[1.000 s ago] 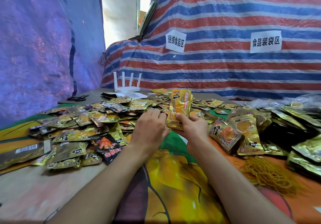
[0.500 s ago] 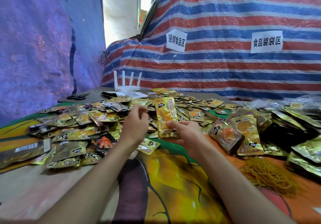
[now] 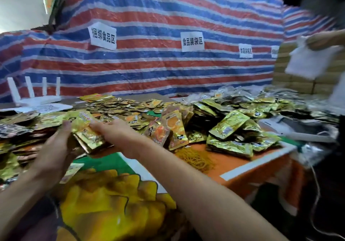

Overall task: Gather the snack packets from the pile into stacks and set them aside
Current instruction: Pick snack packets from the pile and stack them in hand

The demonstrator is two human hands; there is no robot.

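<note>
Hands together, my left hand [image 3: 54,147] and right hand [image 3: 113,131] grip one stack of gold foil snack packets [image 3: 89,139]. One white paper sign [image 3: 103,36] reads 捆绑食品区, another sign [image 3: 192,41] 食品装袋区.

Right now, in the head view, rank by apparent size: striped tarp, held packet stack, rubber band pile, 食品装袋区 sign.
1. striped tarp, by far.
2. held packet stack and rubber band pile: close; nearness inflates the stack, so unranked.
3. 食品装袋区 sign, smallest.
</note>
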